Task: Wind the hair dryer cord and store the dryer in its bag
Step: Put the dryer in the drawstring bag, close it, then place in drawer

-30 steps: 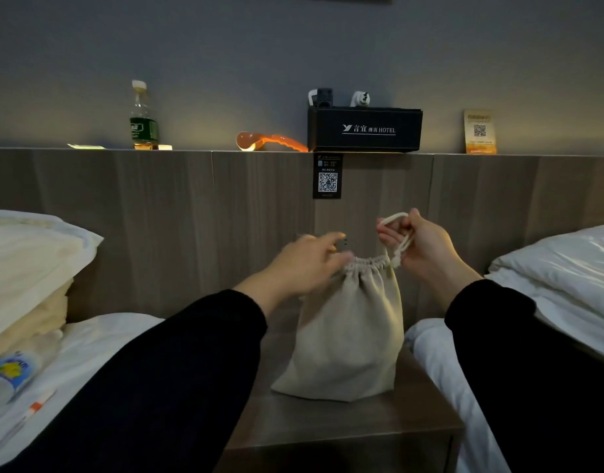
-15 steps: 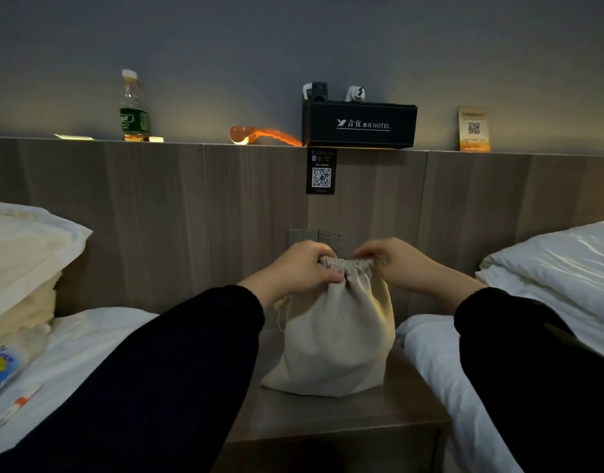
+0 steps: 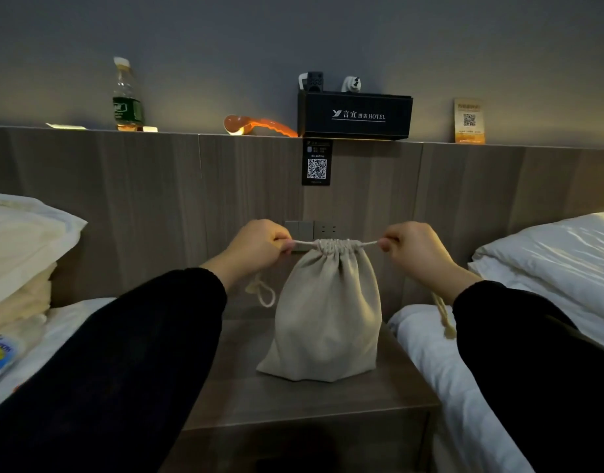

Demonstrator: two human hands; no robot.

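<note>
A beige cloth drawstring bag (image 3: 327, 312) stands upright on the wooden nightstand (image 3: 304, 401) between two beds. Its mouth is gathered tight at the top. My left hand (image 3: 256, 250) grips the drawstring on the left of the mouth, and my right hand (image 3: 413, 250) grips the drawstring on the right. The cord runs taut between both fists. Loose cord ends hang below each wrist. The hair dryer and its cord are hidden; the bag bulges as if full.
Beds with white linen flank the nightstand, pillows (image 3: 24, 247) stacked at left. The headboard ledge holds a bottle (image 3: 126, 97), an orange handled object (image 3: 259, 126), a black hotel box (image 3: 355, 116) and a QR card (image 3: 469, 121). Wall switches (image 3: 310, 230) sit behind the bag.
My hands went from pinching the bag's mouth together to pulling apart sideways on the drawstrings. The mouth has cinched shut and the cord is now taut.
</note>
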